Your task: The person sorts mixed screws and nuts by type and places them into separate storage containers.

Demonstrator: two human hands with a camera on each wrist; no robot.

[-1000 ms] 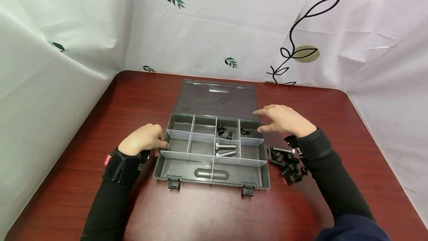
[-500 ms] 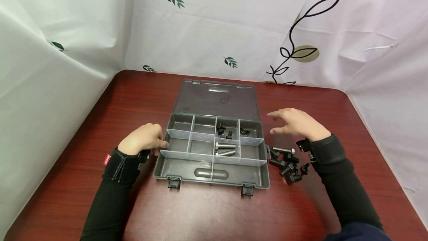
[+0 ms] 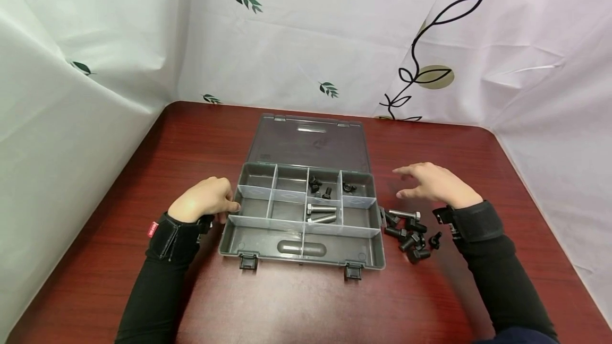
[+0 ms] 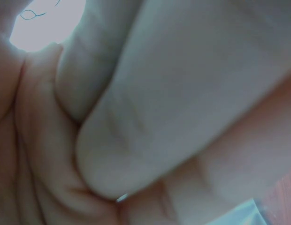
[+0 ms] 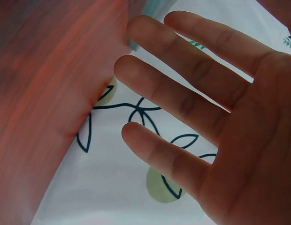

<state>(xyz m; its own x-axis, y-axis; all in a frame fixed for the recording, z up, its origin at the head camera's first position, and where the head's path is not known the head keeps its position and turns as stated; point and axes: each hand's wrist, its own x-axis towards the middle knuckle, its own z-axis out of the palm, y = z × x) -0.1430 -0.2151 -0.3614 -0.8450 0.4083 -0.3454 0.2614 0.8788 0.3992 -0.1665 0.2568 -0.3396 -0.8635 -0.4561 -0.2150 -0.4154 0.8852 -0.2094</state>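
A grey plastic compartment box [image 3: 287, 250] lies on the table with its see-through lid [image 3: 308, 142] folded back flat. My left hand [image 3: 204, 200] holds the box by its left wall, thumb at the rim. In the left wrist view its curled fingers [image 4: 150, 108] fill most of the picture. Two silver bolts [image 3: 322, 209] lie in a middle-row compartment. Small black bolts [image 3: 327, 192] sit in the back compartment behind them, and a few black pieces [image 3: 348, 187] in the back right one. My right hand [image 3: 437, 185] hovers right of the box, holding nothing, fingers spread in its wrist view.
Several black bolts [image 3: 412, 240] lie in a loose pile just right of the box, with a silver bolt [image 3: 404, 214] on the pile's far side. Two black latches [image 3: 353, 272] hang at the box's front. White patterned cloth [image 3: 296, 31] encloses the table's back and sides.
My right hand has moved right and toward me, from over the back right compartment to above the table behind the bolt pile. The left hand and the box stay put.
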